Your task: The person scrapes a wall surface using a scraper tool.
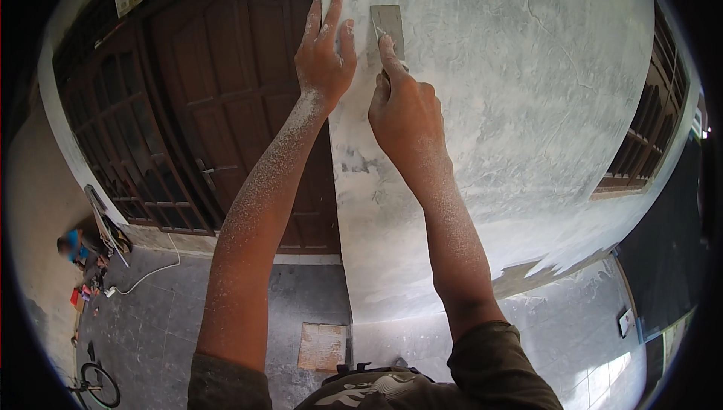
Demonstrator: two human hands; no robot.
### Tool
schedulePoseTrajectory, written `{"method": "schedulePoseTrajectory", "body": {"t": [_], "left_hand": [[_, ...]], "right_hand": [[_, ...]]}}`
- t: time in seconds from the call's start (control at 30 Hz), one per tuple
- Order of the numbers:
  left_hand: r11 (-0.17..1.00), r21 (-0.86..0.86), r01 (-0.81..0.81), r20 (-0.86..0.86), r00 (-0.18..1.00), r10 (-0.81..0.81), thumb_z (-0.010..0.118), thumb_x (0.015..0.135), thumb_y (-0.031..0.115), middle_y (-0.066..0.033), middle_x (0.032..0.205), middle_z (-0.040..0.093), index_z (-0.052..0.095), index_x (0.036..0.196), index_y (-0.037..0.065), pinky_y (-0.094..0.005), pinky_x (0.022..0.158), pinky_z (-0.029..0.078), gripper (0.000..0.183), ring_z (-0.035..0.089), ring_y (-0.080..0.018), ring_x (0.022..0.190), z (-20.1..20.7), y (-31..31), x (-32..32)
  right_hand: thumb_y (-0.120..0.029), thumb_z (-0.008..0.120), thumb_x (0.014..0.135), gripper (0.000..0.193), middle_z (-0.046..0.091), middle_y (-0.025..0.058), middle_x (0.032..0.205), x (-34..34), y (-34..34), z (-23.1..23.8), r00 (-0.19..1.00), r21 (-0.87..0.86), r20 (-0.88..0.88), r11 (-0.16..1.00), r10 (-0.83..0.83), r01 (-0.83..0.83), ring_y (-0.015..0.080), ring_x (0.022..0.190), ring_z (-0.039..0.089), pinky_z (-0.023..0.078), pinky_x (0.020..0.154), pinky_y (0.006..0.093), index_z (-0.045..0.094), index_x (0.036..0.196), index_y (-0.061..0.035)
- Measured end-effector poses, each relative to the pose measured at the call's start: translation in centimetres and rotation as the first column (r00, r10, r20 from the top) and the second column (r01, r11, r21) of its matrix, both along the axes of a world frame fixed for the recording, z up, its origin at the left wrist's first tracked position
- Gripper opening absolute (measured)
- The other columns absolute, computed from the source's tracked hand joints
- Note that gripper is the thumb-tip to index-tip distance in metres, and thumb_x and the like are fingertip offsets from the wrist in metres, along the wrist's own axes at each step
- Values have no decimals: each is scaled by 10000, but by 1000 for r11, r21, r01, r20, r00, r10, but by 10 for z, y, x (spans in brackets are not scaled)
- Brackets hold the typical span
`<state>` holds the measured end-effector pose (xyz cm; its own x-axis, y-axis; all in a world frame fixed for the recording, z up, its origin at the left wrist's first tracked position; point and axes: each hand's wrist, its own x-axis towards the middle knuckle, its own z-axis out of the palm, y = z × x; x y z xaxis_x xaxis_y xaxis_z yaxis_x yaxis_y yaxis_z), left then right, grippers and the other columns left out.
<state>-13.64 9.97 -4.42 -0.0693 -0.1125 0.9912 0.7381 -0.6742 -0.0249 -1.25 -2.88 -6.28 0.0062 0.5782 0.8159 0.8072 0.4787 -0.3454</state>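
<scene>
White-grey plaster coats the wall in front of me, with trowel marks and a thin crack near the top. My right hand grips a putty knife, its wide flat blade lying against the wall and pointing up. The index finger presses along the blade, while the handle is mostly hidden inside my fist. To the left, my left hand is raised with fingers spread, at the wall's corner edge beside the brown door; whether it touches the edge I cannot tell. Pale dust speckles both forearms.
Left of the corner stands a brown panelled wooden door with a metal handle. A barred window is at the right. Below lie a cardboard piece, a white cable and a bicycle wheel. A person sits far left.
</scene>
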Motion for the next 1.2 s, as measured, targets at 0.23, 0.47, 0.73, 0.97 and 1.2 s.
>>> {"method": "schedulePoseTrajectory", "body": {"t": [0.23, 0.47, 0.73, 0.97, 1.2], "left_hand": [[999, 17, -36, -9, 999, 37, 506, 1007, 251, -221, 1466, 462, 437, 1493, 208, -445, 859, 576, 492, 598, -401, 1194, -1, 0, 0], [1000, -5, -13, -9, 1000, 13, 504, 1007, 246, -218, 1477, 450, 436, 1493, 197, -445, 859, 577, 493, 596, -403, 1196, 0, -3, 3], [999, 32, -12, -10, 1000, 12, 499, 1010, 254, -225, 1468, 457, 438, 1492, 197, -446, 870, 570, 489, 590, -405, 1203, 2, 0, 1], [1000, 10, -14, -8, 1000, 14, 504, 1008, 249, -230, 1465, 460, 443, 1488, 199, -450, 878, 567, 487, 581, -412, 1212, 0, -2, -1], [1000, 18, -3, -5, 1000, 3, 505, 1007, 247, -230, 1463, 462, 441, 1490, 196, -447, 869, 571, 490, 591, -418, 1194, 0, 0, 1]], "right_hand": [[-38, 499, 949, 468, 700, 277, 877, -1, 0, 3, 1000, 46, 10, 999, 2, -3, 396, 756, 713, 579, 709, 470, 488, 1414, 10], [-34, 505, 943, 475, 702, 271, 899, 3, -2, 28, 1000, 72, -7, 997, 7, -7, 389, 764, 713, 576, 714, 468, 493, 1418, -11], [-94, 553, 912, 580, 691, 233, 785, 9, 14, 16, 999, 62, 32, 998, -4, 2, 383, 780, 715, 578, 671, 488, 420, 1474, -41], [-93, 548, 909, 591, 689, 226, 761, 4, 9, 0, 999, 47, 54, 999, -1, -2, 402, 753, 709, 580, 685, 496, 408, 1482, -46], [-55, 514, 958, 489, 697, 251, 796, 2, 14, 19, 998, 153, 58, 988, -14, 5, 367, 667, 705, 579, 644, 455, 457, 1442, -10]]}}
